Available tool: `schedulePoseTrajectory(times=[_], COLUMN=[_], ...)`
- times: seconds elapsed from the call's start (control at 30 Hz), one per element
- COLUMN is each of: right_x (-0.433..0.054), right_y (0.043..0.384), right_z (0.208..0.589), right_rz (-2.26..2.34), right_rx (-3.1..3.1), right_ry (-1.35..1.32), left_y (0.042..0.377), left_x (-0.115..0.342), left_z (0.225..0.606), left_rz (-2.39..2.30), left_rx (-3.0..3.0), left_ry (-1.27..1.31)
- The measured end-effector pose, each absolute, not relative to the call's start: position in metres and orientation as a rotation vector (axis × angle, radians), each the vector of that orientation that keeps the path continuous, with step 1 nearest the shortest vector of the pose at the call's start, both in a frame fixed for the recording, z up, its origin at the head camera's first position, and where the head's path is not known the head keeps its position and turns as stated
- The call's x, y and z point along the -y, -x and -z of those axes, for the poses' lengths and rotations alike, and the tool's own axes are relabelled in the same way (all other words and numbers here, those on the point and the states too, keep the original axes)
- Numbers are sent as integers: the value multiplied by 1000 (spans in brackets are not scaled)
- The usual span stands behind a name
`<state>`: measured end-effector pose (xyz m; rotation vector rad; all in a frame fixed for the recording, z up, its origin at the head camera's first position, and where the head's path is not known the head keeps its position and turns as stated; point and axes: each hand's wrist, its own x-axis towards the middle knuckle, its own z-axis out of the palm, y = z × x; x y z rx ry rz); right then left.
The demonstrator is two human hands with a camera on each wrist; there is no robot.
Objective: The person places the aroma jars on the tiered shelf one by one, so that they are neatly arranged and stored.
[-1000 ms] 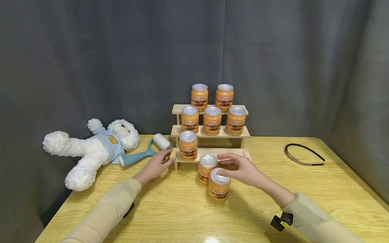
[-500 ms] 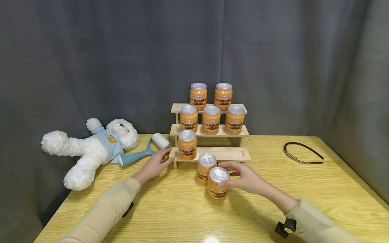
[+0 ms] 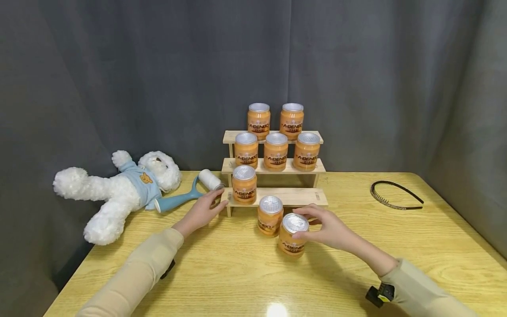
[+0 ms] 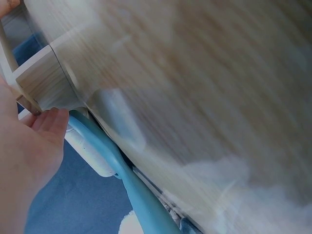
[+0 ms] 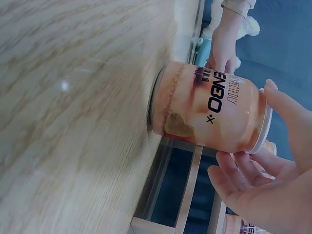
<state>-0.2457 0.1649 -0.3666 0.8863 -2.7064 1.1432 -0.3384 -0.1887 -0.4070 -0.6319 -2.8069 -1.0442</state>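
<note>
In the head view a three-step wooden display stand holds orange cans with silver lids. Two cans are on the top step, three on the middle one, and a single can is at the left of the lowest. My left hand holds the left end of that lowest step, thumb in front and fingers behind. On the table before the stand is another can. Just right of it, my right hand grips an upright can near its lid, thumb and fingers on opposite sides, as the right wrist view also shows.
A white plush bear in a blue shirt lies at the left. Between it and the stand are a blue handle and an attached white roller. A dark toothed headband lies at the right. Grey curtains hang behind.
My right hand has closed on the front can and shifted it a little to the right, opening a gap from the can beside it. My left hand stays at the stand.
</note>
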Motion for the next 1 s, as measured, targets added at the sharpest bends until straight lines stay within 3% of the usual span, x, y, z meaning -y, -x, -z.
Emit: schedulePoseTrajectory(times=[1.0], right_x=[-167], right_y=[239], right_z=[363], right_rz=[-1157], right_rx=[2817], right_ry=[-757], left_y=[338], left_x=[189], left_z=[408], left_rz=[1053], left_rx=[2783], left_ry=[661])
